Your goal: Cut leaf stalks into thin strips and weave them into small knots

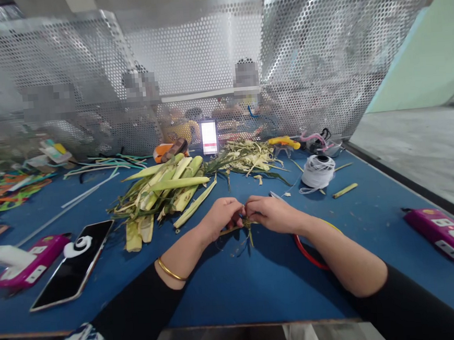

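My left hand (225, 214) and my right hand (272, 213) meet over the middle of the blue table, fingertips pinched close together. Between them is a small bunch of thin plant strips (250, 237), with loose ends hanging below the fingers. The fingers partly cover the strips, so how they are joined is hidden. A pile of pale green leaves like corn husks (165, 188) lies beyond my left hand. Shredded strips (249, 156) are heaped farther back. Under my right forearm, a red and yellow ring (309, 256) rests on the table.
A spool of white string (317, 172) stands at the right, near a short stalk piece (345, 190). Purple power strips (446, 236) lie at both sides. At left are a dark tablet or phone (75, 266) and coloured strips (14, 189). A perforated metal screen (209, 45) closes the back.
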{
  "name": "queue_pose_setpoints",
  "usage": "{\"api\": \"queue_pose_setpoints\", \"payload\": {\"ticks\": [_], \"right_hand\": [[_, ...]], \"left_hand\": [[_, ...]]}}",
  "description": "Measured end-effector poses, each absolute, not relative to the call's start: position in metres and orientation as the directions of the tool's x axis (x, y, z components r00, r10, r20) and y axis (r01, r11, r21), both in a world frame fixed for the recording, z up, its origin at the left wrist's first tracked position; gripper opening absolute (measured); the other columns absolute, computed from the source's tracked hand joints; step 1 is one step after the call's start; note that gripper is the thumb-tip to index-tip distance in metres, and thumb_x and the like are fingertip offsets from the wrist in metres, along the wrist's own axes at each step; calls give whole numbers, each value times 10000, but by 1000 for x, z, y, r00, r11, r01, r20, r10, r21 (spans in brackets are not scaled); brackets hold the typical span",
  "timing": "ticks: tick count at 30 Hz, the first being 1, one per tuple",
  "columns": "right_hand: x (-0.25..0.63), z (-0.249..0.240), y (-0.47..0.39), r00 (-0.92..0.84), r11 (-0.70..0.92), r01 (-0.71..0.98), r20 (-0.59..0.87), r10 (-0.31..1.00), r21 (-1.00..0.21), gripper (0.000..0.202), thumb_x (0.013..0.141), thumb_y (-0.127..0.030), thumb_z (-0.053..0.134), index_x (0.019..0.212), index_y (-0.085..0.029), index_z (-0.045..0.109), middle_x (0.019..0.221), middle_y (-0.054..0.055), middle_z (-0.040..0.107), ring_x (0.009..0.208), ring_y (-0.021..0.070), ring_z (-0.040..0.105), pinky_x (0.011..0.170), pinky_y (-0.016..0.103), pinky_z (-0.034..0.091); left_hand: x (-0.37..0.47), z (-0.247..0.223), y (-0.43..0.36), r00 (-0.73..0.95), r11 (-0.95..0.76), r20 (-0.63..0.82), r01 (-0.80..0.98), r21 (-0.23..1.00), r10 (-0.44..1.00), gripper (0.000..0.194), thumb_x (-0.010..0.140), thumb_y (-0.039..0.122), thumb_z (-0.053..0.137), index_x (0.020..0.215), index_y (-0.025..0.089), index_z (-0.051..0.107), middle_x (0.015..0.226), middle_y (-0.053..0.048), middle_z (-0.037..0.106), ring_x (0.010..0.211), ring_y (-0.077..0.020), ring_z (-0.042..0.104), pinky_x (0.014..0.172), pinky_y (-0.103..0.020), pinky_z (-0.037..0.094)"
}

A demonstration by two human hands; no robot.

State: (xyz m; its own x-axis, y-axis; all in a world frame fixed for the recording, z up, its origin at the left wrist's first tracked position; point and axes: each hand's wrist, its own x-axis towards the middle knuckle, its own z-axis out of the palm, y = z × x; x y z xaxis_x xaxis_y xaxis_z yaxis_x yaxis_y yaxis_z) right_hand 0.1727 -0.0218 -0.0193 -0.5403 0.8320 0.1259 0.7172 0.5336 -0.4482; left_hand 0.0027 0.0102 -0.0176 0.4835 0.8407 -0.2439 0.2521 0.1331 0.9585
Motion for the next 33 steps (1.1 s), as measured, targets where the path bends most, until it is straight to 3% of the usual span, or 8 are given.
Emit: {"api": "queue_pose_setpoints", "payload": {"ticks": [7,12,16,21,24,27,30,33], "right_hand": [[174,-19,-21,-547,529,719,102,831,-450,153,839,-82,494,733,-168,564,862,34,571,779,136,542,707,242,394],[175,-16,-22,-559,527,689,97,823,-498,153,826,-85,496,715,-174,550,842,24,559,762,124,529,703,231,391],[177,-14,-23,-535,498,673,104,838,-547,177,827,-101,496,671,-178,527,841,22,571,756,119,535,702,226,398],[178,-17,-20,-490,449,646,115,864,-618,191,826,-158,528,636,-170,524,884,37,583,764,118,544,698,232,404],[176,-21,-18,-415,423,680,161,896,-600,162,799,-164,551,637,-168,538,863,37,584,776,125,546,709,239,401],[172,-21,-18,-230,247,725,113,967,-643,145,778,-175,548,633,-177,542,693,4,565,652,118,522,609,232,381],[168,-17,-19,-109,13,549,-56,992,-835,166,807,-242,508,652,-184,524,567,-30,531,474,92,469,484,220,349],[168,-14,-19,-88,-46,248,-70,994,-968,118,804,-256,495,715,-184,522,620,-24,579,472,88,519,496,218,407]], "left_hand": [[1,-17,11,534,233,-309,207,950,787,169,782,195,497,637,130,554,666,-21,633,445,-94,588,358,-185,334],[0,-20,12,544,277,-341,200,940,766,227,805,276,593,645,116,587,611,-23,620,479,-90,591,413,-177,403],[-1,-20,11,534,325,-361,164,931,765,60,703,152,677,729,104,652,662,-27,658,530,-83,600,505,-184,471],[3,-19,5,481,287,-353,206,935,802,57,656,80,667,705,108,659,563,-14,639,511,-92,589,535,-200,473],[6,-19,2,481,237,-329,242,941,813,38,643,82,665,647,116,649,507,3,610,472,-81,554,521,-197,448],[9,-22,1,483,166,-274,255,953,831,16,638,111,669,630,123,661,488,18,588,456,-76,527,512,-199,433],[11,-26,2,473,113,-233,269,957,850,24,654,153,668,641,133,664,490,26,578,456,-81,527,505,-202,431],[10,-29,3,478,127,-237,250,960,846,67,685,169,647,630,142,619,525,23,595,469,-80,546,513,-198,445]]}}
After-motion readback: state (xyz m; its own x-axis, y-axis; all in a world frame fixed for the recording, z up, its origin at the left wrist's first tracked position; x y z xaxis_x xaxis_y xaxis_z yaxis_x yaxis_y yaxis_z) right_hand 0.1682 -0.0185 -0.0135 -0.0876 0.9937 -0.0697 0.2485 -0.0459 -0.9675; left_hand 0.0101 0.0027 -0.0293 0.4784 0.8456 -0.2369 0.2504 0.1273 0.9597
